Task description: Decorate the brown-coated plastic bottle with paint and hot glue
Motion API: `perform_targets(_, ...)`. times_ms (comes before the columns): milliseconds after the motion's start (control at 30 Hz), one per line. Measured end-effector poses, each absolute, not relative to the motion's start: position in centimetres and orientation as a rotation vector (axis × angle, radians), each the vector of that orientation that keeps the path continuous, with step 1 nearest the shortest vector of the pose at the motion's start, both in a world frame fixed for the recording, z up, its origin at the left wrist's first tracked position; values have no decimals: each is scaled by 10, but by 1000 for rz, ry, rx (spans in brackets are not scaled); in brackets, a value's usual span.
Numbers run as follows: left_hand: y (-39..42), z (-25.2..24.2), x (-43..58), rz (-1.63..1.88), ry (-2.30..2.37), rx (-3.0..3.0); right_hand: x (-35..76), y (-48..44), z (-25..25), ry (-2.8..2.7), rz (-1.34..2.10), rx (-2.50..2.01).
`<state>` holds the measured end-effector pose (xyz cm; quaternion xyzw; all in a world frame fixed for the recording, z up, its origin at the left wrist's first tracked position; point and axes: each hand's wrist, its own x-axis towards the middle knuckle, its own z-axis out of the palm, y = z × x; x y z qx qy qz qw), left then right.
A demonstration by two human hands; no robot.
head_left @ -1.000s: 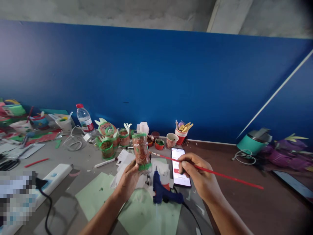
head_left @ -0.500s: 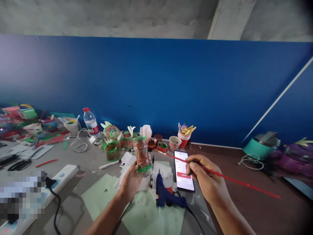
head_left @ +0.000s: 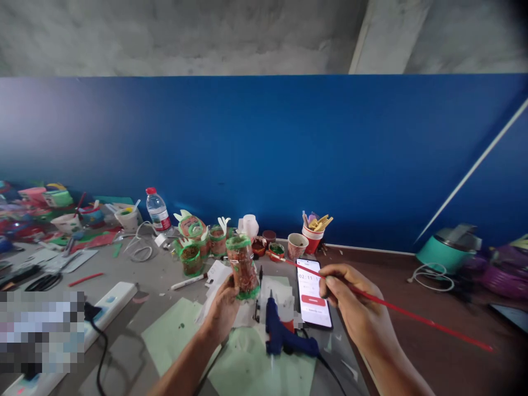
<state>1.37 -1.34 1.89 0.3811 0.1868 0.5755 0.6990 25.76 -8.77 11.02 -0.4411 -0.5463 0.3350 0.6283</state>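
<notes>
My left hand is closed round the lower part of a brown painted cup with green bands at its top and bottom, tilted slightly. In my right hand a thin red paintbrush is pinched, its tip pointing left at a small pot of green paint. Whether the bristles touch the paint I cannot tell. A phone with a lit timer lies beneath my right fingers. Just in front of the cup rests a blue glue gun on pale green paper.
Behind stand several brown and green cups, a water bottle, a paper cup and a red cup of plastic cutlery. A power strip lies left. On the right are a teal pot and a cable.
The whole view has shifted slightly, moving everything a little down and right. My left hand still holds the cup and my right hand the brush, with little other visible change.
</notes>
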Motion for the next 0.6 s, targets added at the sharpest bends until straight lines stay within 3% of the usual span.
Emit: perform_targets(600, -10, 11, 15, 1315, 476, 972, 258, -91, 115, -1217, 742, -1021)
